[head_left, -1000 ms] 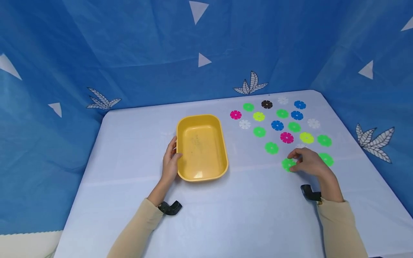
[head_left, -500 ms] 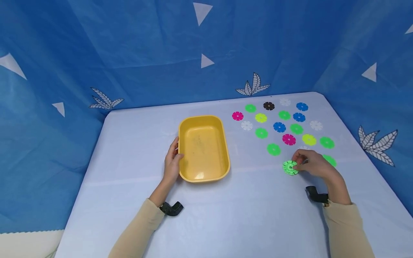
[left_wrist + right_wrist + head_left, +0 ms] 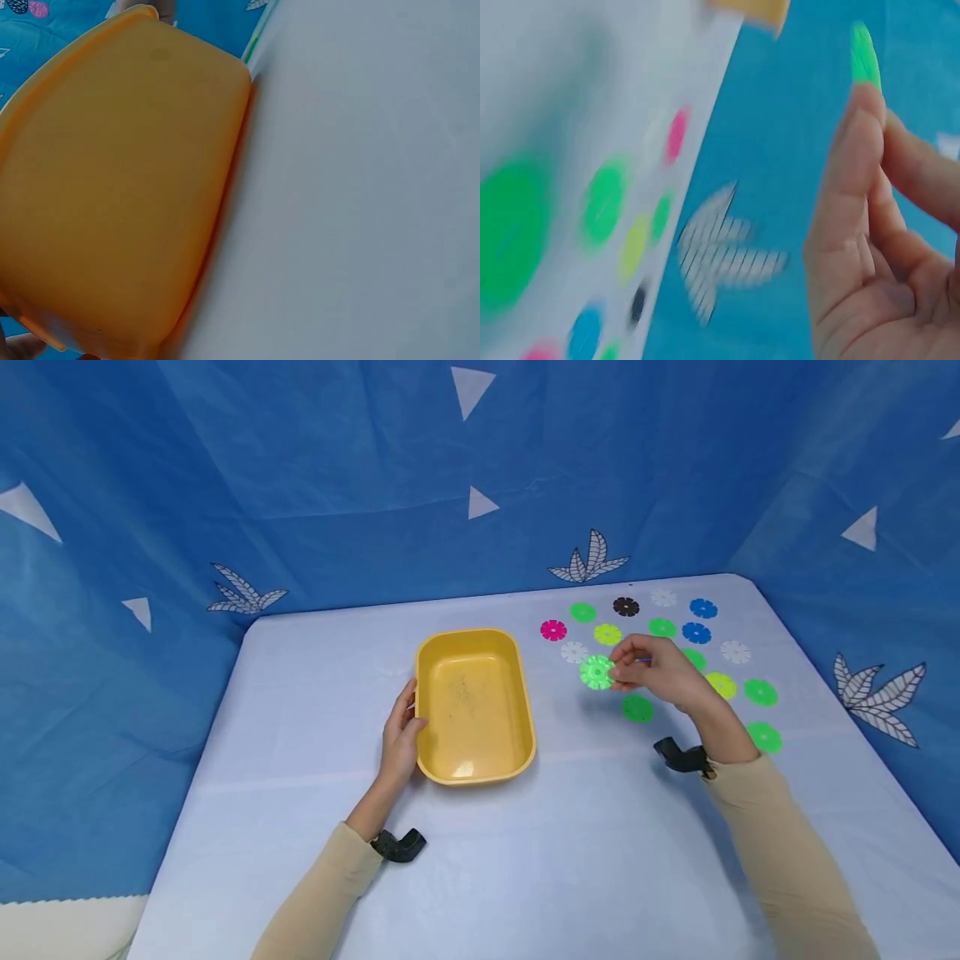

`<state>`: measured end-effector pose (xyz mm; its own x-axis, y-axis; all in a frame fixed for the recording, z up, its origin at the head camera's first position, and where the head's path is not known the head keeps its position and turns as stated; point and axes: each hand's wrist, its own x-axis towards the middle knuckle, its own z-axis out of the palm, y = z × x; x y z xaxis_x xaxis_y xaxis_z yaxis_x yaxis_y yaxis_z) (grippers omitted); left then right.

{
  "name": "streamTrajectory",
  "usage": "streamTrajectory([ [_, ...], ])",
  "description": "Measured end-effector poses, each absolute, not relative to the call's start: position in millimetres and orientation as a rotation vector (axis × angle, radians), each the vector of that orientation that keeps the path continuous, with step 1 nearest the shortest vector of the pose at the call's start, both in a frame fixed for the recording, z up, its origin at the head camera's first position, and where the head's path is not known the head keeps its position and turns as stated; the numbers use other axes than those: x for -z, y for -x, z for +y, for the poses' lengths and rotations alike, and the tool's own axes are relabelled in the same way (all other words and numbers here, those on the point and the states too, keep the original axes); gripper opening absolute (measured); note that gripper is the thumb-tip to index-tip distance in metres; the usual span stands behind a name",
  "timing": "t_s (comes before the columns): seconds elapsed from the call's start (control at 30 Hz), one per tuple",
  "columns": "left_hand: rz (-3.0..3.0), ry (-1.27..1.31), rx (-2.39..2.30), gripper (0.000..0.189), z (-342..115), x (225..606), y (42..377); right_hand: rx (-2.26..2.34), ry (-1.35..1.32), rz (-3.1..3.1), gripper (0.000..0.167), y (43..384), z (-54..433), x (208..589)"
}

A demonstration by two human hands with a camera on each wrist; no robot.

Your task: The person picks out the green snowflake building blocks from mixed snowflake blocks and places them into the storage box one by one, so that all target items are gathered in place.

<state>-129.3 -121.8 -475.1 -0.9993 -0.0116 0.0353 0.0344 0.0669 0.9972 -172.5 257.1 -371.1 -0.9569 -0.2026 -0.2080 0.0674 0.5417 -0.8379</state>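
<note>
A yellow plastic tray [image 3: 474,718] with rounded corners sits on the white tabletop; its outer wall fills much of the left wrist view. My left hand [image 3: 397,743] grips its left side, the thumb over the rim and the fingers along the outside. To the right of the tray, my right hand [image 3: 663,672] pinches a green notched interlocking disc [image 3: 596,672] by its edge, above the tabletop. That disc [image 3: 865,56] shows nearly edge-on between thumb and fingertips in the right wrist view. Below the hand lies another green disc [image 3: 637,708].
Several flat notched discs are spread over the table's right side, among them a pink disc [image 3: 553,630], a black disc [image 3: 626,607] and a blue disc [image 3: 703,608]. Blue patterned cloth [image 3: 337,485] hangs behind the white table [image 3: 315,693].
My right hand has taken hold of the green disc, lifted it off the table and carried it left toward the tray. The left hand still grips the tray's side.
</note>
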Motion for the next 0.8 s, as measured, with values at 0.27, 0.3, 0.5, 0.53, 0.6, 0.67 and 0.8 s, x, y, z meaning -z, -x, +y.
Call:
streamTrajectory([
  [0.27,-2.263,0.012,2.143,0.064,-123,474,130,1.579,0.161,2.434,0.021,217,162,370],
  [0.3,-2.264,0.011,2.142,0.065,-123,474,130,1.587,0.163,2.419,0.020,221,151,372],
  [0.5,-2.284,0.008,2.117,0.065,-123,475,131,1.564,0.158,2.342,0.018,234,104,385],
  [0.53,-2.287,0.006,2.113,0.065,-123,475,131,1.540,0.170,2.347,0.017,236,97,387],
  [0.6,-2.293,0.002,2.108,0.065,-123,475,131,1.487,0.202,2.374,0.016,240,87,391],
  [0.67,-2.292,-0.005,2.114,0.065,-124,475,132,1.428,0.238,2.404,0.015,242,79,396],
  [0.8,-2.295,-0.005,2.125,0.065,-124,476,131,1.356,0.285,2.447,0.013,245,68,406],
])
